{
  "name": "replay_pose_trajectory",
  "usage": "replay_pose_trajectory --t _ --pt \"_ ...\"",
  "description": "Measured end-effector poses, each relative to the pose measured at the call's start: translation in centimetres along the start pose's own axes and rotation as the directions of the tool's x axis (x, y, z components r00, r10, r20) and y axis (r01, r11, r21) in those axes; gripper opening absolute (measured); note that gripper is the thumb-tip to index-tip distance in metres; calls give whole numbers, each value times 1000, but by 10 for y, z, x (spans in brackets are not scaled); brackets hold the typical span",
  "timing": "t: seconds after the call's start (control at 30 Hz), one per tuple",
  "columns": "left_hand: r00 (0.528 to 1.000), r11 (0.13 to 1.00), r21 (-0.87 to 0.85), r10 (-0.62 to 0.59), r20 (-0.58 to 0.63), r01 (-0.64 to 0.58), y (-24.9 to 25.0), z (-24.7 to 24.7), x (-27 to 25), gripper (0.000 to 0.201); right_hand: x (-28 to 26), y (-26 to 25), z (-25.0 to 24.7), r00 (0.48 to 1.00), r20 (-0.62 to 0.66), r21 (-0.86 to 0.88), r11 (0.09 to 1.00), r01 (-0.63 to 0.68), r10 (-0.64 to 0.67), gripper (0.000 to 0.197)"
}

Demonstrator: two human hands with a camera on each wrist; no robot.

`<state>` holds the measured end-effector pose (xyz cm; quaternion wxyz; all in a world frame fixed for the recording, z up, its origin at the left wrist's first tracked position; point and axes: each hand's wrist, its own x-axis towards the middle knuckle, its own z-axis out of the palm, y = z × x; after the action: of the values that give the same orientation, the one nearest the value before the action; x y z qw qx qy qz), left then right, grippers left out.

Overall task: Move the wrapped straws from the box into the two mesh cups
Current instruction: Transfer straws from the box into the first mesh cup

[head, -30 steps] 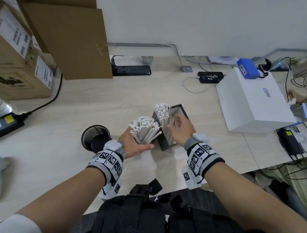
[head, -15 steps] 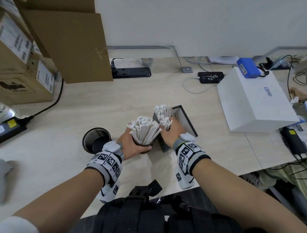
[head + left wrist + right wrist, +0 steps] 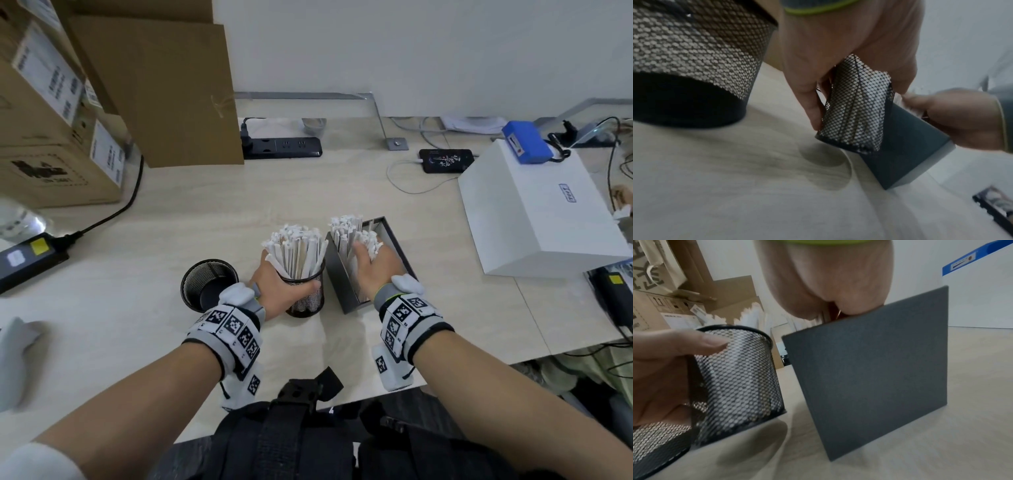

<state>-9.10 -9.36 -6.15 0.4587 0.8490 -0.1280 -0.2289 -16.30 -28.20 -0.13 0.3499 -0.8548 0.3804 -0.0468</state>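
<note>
A black mesh cup (image 3: pixel 306 301) (image 3: pixel 855 110) (image 3: pixel 735 378) packed with white wrapped straws (image 3: pixel 296 246) sits slightly tilted beside the grey box (image 3: pixel 342 284) (image 3: pixel 910 146) (image 3: pixel 869 369). My left hand (image 3: pixel 277 291) (image 3: pixel 838 48) (image 3: pixel 663 369) grips the cup round its wall. More wrapped straws (image 3: pixel 344 229) stand in the box. My right hand (image 3: pixel 375 270) (image 3: pixel 962 116) (image 3: pixel 828 280) reaches into the box with its fingers curled round a bunch of them; the fingertips are hidden. A second mesh cup (image 3: pixel 209 284) (image 3: pixel 694 56) stands empty to the left.
A white box (image 3: pixel 541 212) with a blue device (image 3: pixel 527 142) on top stands to the right. At the back lie a power strip (image 3: pixel 284 147), a phone (image 3: pixel 445 159) and cables. Cardboard boxes (image 3: pixel 154 85) fill the far left, with a black adapter (image 3: pixel 30 257) nearby.
My right hand went from above the box down in among its straws. My left hand kept its grip on the filled cup, which now stands straighter.
</note>
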Motion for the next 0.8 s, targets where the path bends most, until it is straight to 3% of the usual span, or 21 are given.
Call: replay_pose_trajectory --t 0.13,0.27,0.4,0.5,0.63,0.73,0.8 --pt "999 999 30 15 29 -16 2 5 -2 82 5 -1 -8 994 -49 77 993 -89 93 46" --pt "998 1000 10 25 61 -26 1 6 0 76 19 1 -12 983 -130 375 924 -74 132 35" --pt "997 999 26 30 65 -32 -2 6 3 80 29 -8 -26 973 -153 508 858 -72 173 34" --pt "996 998 41 46 80 -49 4 5 1 80 34 -19 -40 971 -141 633 772 -61 192 20" --pt "996 999 16 47 70 -48 8 6 -4 90 32 -41 -53 964 -131 802 597 -36 233 32" --pt "994 999 27 30 102 -33 10 7 -6 93 25 -61 -54 977 -100 896 444 6 187 38" --pt "992 999 14 30 123 -32 15 7 -9 94 18 -72 -49 987 -64 917 399 0 146 41"
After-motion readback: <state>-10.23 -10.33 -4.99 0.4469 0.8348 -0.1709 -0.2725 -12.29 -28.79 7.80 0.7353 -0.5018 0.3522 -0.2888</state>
